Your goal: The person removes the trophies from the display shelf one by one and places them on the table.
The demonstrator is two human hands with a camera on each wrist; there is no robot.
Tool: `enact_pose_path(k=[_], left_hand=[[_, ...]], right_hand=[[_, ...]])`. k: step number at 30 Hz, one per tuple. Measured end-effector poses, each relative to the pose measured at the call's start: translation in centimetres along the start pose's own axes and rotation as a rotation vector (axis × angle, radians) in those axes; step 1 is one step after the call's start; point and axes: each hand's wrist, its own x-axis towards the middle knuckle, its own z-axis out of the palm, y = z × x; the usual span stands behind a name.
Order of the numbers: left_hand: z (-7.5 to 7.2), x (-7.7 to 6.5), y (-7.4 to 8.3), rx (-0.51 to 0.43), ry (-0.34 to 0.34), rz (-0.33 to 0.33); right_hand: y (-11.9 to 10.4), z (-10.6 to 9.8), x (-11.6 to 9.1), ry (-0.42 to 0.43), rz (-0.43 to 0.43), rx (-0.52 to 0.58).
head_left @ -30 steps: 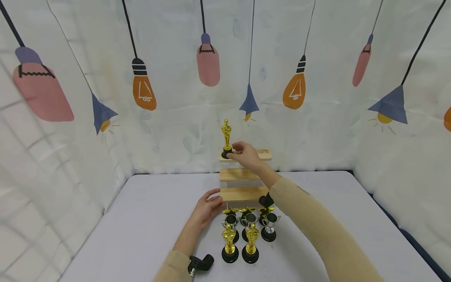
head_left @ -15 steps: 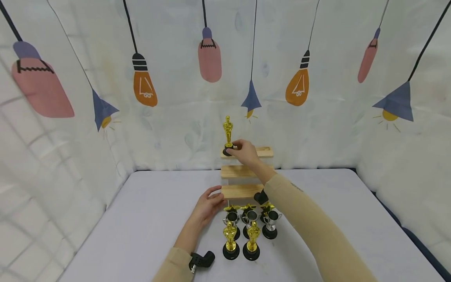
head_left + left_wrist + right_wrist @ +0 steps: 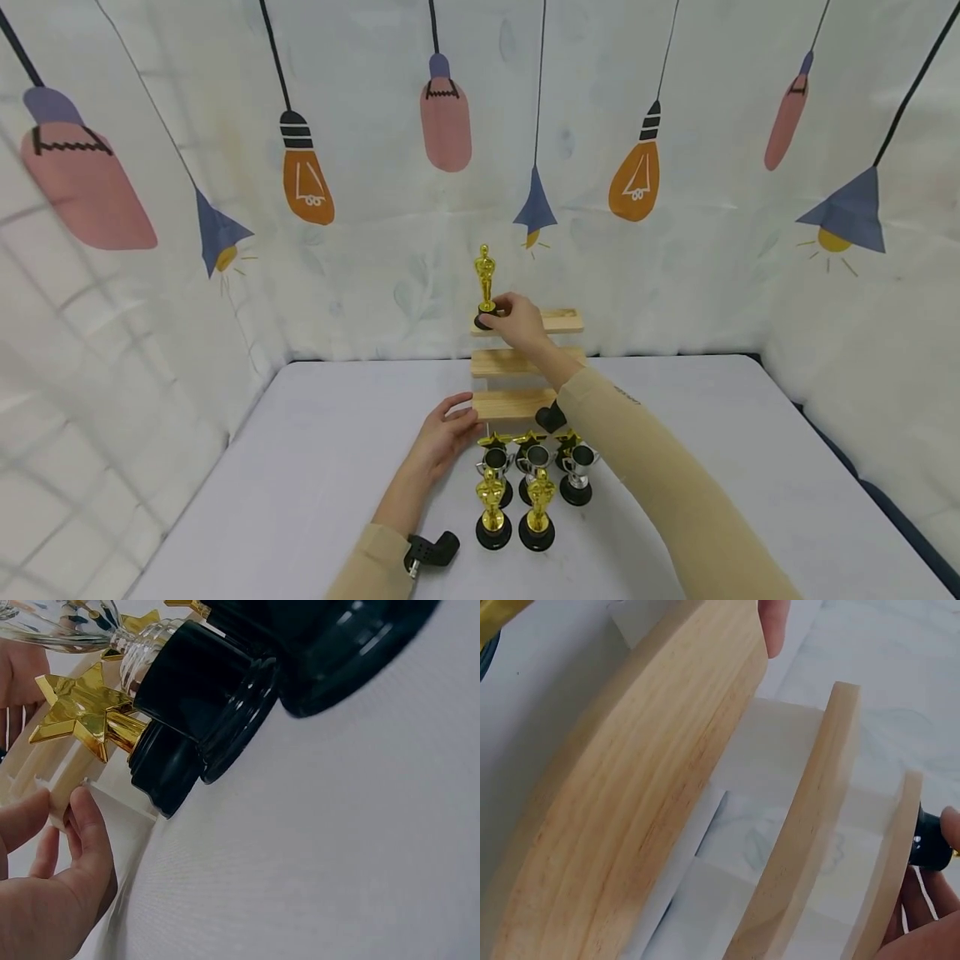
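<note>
In the head view, a gold figurine trophy (image 3: pixel 485 279) stands upright at the left end of the top board of a three-tier wooden shelf (image 3: pixel 510 406). My right hand (image 3: pixel 522 323) pinches its black base (image 3: pixel 930 840). Lower down, my left hand (image 3: pixel 438 437) holds the left end of the bottom board. Thumb and fingers lie on either side of that board's end (image 3: pixel 66 784) in the left wrist view. Two more gold figurine trophies (image 3: pixel 491 508) stand on the table, with silver cup trophies (image 3: pixel 577 477) behind them. Star trophies (image 3: pixel 79 709) are farther back, partly hidden.
The white table (image 3: pixel 315 483) reaches back to a fabric wall (image 3: pixel 360 275) printed with lamps. My right sleeve (image 3: pixel 660 475) crosses above the table on the right. A black wrist device (image 3: pixel 433 550) sits at my left cuff.
My right fingers have closed in on the base of the figurine trophy. The left hand keeps its place on the bottom board. The whole head view has shifted slightly.
</note>
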Motion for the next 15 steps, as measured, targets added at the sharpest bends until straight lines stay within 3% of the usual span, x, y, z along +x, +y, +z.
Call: enact_pose_path(k=[15], left_hand=[[-0.03, -0.11, 0.03, -0.011, -0.012, 0.015]], right_hand=[[0.19, -0.78, -0.42, -0.01, -0.03, 0.076]])
